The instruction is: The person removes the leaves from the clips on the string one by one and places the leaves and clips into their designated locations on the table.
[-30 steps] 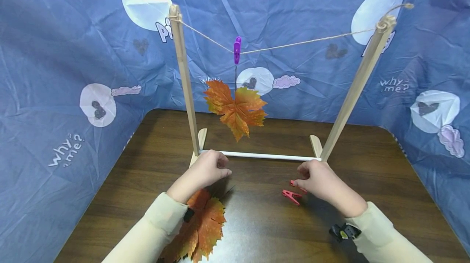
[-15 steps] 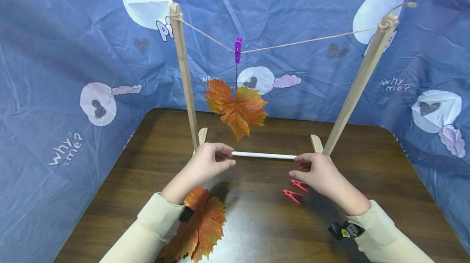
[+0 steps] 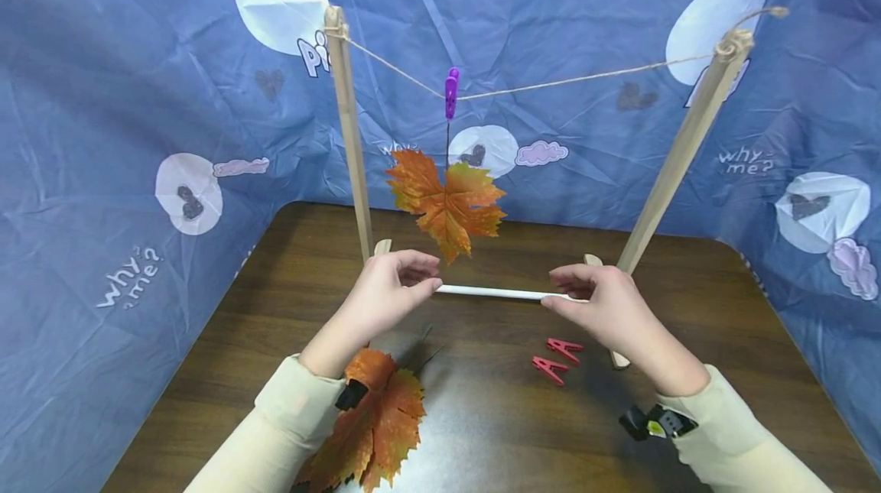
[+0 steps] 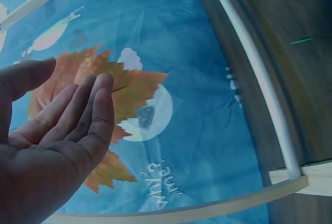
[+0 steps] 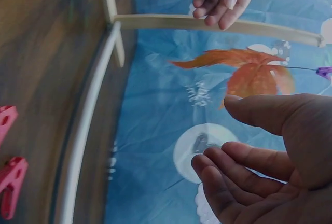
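An orange maple-like leaf (image 3: 447,206) hangs by its stem from a purple clothespin (image 3: 450,94) on a twine line (image 3: 578,79). My left hand (image 3: 395,287) is raised in front of the rack's left side, below and left of that leaf, its fingers loosely bent around nothing. On the other side my right hand (image 3: 602,302) is held up, thumb and fingers apart, with nothing between them in the right wrist view. Two red clothespins (image 3: 549,370) lie on the table below it. More orange leaves (image 3: 378,416) lie under my left forearm, partly hidden by the sleeve.
The rack has two wooden posts, the left post (image 3: 349,126) and the right post (image 3: 681,164), joined low down by a white rod (image 3: 492,293). It stands on the dark wooden table (image 3: 482,432). A blue printed cloth (image 3: 585,11) hangs behind.
Both hands have risen from lower over the table. The red clothespins, partly covered by my right hand before, now show fully. The hanging leaf keeps its place.
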Demonstrator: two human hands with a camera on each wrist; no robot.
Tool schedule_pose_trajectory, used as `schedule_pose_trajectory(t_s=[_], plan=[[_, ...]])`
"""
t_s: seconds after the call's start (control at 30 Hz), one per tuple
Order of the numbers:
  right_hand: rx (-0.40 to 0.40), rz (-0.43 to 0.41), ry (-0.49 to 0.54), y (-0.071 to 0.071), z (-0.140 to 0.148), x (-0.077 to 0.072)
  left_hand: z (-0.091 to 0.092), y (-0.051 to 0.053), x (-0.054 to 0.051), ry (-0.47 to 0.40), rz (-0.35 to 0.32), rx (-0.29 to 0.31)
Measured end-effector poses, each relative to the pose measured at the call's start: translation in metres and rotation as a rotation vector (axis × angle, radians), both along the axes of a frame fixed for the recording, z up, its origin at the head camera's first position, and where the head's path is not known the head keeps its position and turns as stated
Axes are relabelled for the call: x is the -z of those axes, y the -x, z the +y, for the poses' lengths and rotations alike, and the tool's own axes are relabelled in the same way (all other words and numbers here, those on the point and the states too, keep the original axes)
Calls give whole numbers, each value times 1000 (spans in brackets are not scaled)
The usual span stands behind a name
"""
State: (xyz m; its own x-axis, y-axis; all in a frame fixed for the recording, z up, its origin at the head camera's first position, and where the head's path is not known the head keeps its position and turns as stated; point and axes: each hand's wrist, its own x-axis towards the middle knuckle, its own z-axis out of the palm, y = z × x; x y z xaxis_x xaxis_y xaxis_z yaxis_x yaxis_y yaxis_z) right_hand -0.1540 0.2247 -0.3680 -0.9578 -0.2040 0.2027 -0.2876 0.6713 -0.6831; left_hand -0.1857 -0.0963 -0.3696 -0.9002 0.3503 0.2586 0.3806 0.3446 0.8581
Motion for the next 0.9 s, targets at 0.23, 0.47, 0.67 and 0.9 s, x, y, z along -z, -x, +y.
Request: schedule_pose_trajectory(t_s=[0.23,0.47,0.67,0.9], plan=[[-22,22,66,3,-8,-16,-1,0,-13,-43,36,-9],[-45,71,78,9,-19,-40,-3,2,-28,-93,52,-34],[-61,131,83,15,-30,-60,-2,4,-39,-144,74,-59],[-72,182,80,23,-43,-82,2,8,-49,-186,110,-71]])
